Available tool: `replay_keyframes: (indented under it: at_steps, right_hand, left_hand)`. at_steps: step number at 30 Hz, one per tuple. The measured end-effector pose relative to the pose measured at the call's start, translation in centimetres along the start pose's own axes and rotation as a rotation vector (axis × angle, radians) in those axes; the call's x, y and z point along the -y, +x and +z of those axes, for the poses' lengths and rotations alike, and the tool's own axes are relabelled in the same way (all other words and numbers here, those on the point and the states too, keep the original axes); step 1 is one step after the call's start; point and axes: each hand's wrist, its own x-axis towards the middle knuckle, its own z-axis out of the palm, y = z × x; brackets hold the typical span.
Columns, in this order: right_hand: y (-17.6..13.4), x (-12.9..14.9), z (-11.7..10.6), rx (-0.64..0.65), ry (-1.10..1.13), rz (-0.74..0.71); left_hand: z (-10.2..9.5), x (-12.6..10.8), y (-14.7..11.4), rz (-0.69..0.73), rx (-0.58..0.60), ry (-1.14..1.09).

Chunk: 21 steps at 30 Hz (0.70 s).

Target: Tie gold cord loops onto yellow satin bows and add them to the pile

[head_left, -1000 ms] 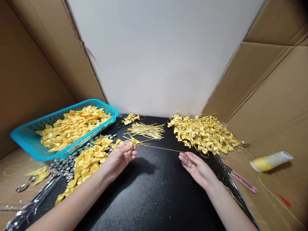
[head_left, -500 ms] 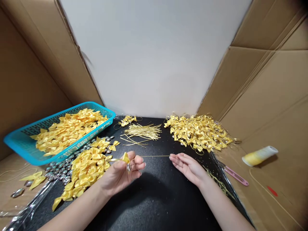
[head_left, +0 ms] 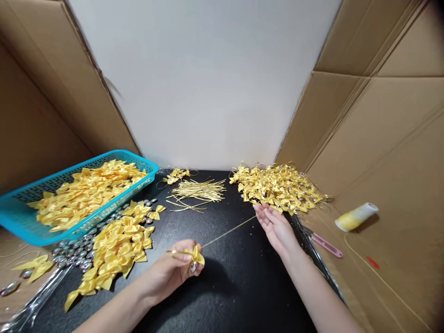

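My left hand (head_left: 173, 268) is closed on a yellow ribbon bow (head_left: 197, 255) with a shiny silver bead (head_left: 193, 267) at its underside. A short gold strand pokes out to the left of the bow. From there a thin gold cord (head_left: 229, 231) runs up and rightward, stretched straight, to my right hand (head_left: 275, 226), whose fingertips pinch its far end. Beyond the hands, a bundle of cut gold cords (head_left: 199, 190) lies on the black tabletop (head_left: 222, 296). Loose yellow bows (head_left: 118, 245) are heaped to the left of my left hand.
A blue basket (head_left: 21, 233) of yellow bows stands at the left, silver beads (head_left: 74, 252) beside it. Finished-looking bows with cord loops (head_left: 277, 185) are piled at the back right. A pink-handled cutter (head_left: 328, 245) and a yellow-white roll (head_left: 357, 217) lie at the right.
My left hand has moved down, and my right hand has moved up and to the right. The cord between them has gone from level to slanting. The whole view has shifted slightly.
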Motion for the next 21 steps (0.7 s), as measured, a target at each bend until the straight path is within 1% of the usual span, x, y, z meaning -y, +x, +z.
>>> replay_keyframes:
  at_steps: [3, 7, 8, 10, 13, 15, 21]
  right_hand:
    - [-0.4, 0.5, 0.2, 0.024, -0.020, -0.080]
    - [-1.3, 1.3, 0.5, 0.125, -0.154, -0.222]
    - [-1.4, 1.5, 0.6, 0.145, -0.177, -0.215]
    - [-1.4, 1.9, 0.4, 0.167, -0.183, -0.128]
    - [-1.0, 2.4, 0.0, 0.161, -0.154, -0.005]
    - [-0.4, 2.5, -0.3, 0.138, -0.134, 0.013]
    - [1.1, 2.0, -0.9, 0.094, -0.072, 0.051]
  left_hand:
    - [0.1, 0.7, 0.1, -0.026, -0.003, 0.063]
    - [0.1, 1.2, 0.4, -0.039, -0.039, 0.068]
    - [0.0, 1.2, 0.5, -0.039, -0.042, 0.067]
    - [-0.1, 1.2, 0.5, -0.034, -0.051, 0.059]
    - [-0.2, 1.1, 0.4, -0.023, -0.045, 0.043]
    - [-0.4, 1.0, 0.3, -0.019, -0.001, 0.033]
    - [-0.6, 1.0, -0.5, 0.006, 0.297, -0.025]
